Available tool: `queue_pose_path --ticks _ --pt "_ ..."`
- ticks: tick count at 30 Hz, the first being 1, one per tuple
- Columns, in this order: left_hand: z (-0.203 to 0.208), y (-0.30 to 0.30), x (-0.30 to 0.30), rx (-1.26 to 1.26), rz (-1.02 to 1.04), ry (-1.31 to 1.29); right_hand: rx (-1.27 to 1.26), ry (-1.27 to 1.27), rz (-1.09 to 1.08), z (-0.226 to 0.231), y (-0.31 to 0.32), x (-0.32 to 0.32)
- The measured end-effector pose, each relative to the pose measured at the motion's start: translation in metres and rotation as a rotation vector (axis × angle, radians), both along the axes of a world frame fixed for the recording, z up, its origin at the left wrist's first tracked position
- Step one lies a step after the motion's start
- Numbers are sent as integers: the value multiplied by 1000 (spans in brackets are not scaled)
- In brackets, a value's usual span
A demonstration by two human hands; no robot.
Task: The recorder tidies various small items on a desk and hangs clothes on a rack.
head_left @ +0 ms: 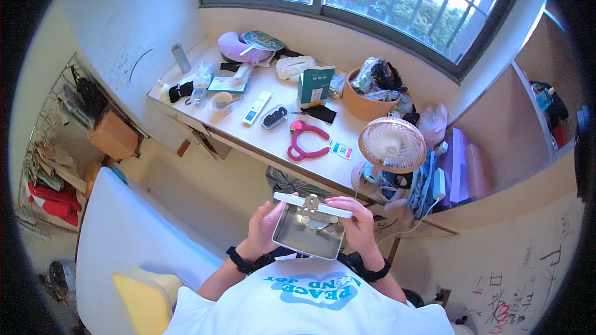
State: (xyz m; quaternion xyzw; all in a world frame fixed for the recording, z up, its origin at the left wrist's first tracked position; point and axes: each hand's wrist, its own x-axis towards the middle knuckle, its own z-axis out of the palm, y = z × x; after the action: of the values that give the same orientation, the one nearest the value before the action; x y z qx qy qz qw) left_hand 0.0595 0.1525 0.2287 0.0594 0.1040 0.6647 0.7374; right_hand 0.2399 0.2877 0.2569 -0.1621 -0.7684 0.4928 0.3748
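In front of my chest I hold a shallow rectangular metal box point(297, 239), its whitish lid point(288, 200) raised on the far side. My left hand point(263, 228) is closed round the box's left edge. At the other end, my right hand point(358, 222) grips the right side, fingers over the lid. A few small shiny pieces lie inside near the lid; they are too small to name. A round metal piece point(311, 203) sits at the middle of the lid's edge. Black bands circle both wrists.
Beyond the box stands a white desk point(239, 133) with a red headband point(294, 143), a white remote point(256, 108), a glasses case point(274, 117) and a round fan point(392, 144). An orange bin point(366, 107) is full of things. A bed point(133, 229) with a yellow cushion point(144, 298) lies left.
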Motion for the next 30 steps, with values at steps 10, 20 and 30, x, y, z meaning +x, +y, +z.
queue_pose_path --ticks 10,20,30 --pt "-4 16 -1 -293 51 55 -203 44 171 -13 0 -7" --pt "26 15 -9 -371 46 252 51 -117 372 5 8 -2" --pt "22 14 -17 -383 -79 328 29 -209 470 3 6 9"
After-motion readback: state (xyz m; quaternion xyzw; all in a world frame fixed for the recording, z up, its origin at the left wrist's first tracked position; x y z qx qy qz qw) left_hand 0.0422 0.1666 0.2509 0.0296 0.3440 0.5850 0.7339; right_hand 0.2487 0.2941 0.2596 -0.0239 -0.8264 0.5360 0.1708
